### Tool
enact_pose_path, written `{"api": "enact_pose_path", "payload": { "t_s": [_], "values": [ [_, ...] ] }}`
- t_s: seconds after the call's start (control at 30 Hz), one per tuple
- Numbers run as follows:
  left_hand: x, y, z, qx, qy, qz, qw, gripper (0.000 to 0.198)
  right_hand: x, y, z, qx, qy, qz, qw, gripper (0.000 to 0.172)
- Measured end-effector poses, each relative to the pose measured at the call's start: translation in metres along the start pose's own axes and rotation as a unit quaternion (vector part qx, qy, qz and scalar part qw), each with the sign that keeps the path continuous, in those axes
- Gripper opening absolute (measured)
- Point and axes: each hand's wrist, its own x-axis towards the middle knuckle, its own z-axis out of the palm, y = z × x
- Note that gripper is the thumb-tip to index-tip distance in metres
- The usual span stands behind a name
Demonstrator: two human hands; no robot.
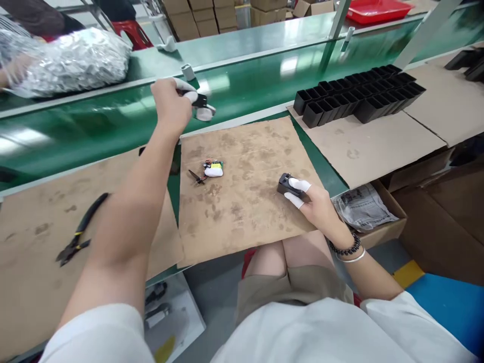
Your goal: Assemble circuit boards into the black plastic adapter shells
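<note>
Light (289, 66) glints on a green bench (253, 83), stacked cartons (202, 17) beyond, grey floor (221, 287) below.

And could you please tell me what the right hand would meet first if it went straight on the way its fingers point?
The right hand, holding a black case, would probably meet the small circuit board across the cardboard first; depth is unclear, so it might pass above.

Left hand (172, 105): a small black object (200, 101) is held over the glossy green belt (257, 88).
Right hand (318, 205): a black box-shaped casing (284, 187) is gripped.
</note>
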Motion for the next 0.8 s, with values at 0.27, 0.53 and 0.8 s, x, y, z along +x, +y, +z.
{"api": "enact_pose_path", "payload": {
  "t_s": [0.27,0.53,0.8],
  "values": [
    [-0.163,0.010,0.019,0.133,-0.099,0.071,0.984,0.026,-0.003,-0.013,0.005,0.015,0.037,0.088,0.995,0.066],
    [-0.225,0.054,0.063,0.020,-0.170,0.228,0.958,0.052,-0.018,-0.022,0.025,0.022,0.071,0.143,0.987,0.076],
    [-0.208,0.068,0.098,-0.015,-0.134,0.116,0.984,0.028,-0.019,-0.015,0.034,0.046,0.101,0.140,0.984,0.070]
  ]
}}
